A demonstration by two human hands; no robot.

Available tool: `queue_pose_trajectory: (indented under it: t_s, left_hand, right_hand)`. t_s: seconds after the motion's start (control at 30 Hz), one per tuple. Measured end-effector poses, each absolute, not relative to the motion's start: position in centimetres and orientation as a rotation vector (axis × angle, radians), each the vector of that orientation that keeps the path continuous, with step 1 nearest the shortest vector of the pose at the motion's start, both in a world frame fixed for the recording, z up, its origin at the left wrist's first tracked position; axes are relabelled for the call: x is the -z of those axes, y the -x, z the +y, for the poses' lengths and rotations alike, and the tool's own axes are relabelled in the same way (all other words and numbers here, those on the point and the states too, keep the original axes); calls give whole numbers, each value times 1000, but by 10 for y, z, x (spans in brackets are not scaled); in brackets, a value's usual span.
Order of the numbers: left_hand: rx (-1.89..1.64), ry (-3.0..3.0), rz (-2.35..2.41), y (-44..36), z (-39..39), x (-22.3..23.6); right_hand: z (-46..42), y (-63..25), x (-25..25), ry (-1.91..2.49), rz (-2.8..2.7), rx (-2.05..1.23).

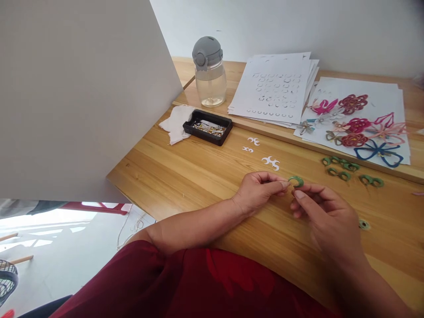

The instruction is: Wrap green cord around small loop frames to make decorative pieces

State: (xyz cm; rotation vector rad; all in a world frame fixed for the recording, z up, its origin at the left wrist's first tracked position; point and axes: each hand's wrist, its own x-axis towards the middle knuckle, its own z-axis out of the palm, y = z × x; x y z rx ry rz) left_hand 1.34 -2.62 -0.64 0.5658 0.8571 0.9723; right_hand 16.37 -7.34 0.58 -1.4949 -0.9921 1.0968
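From afar, I saw the left hand (256, 191) pinch the green ring (298, 179), right of the black tray (204, 135) and nearer the person. The right hand (334, 221) was curled; I couldn't tell if it held anything. I thought soft, steady pinching would keep the ring's shape.

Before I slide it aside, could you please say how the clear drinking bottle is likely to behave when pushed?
The clear drinking bottle will probably feel fairly heavy, being largely filled with liquid. Its smooth, rounded wall may be slippery. Standing upright and taller than wide, it could tip if pushed near its grey lid.
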Motion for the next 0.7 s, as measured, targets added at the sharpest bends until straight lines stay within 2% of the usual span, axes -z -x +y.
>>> queue_pose_trajectory:
  t_s: [0.4, 0.6, 0.7]
  left_hand:
    - [-980, -655, 856, -12, -27, 8]
    - [-962, -645, 846, -12, -28, 8]
    - [-966, -627, 827, -13, -28, 8]
  right_hand:
    - [-71, -155, -9, 1426, -814, -1278]
    - [-67, -159, -16, 1368, -528, -1636]
    - [-68, -158, -16, 1348, -486, -1701]
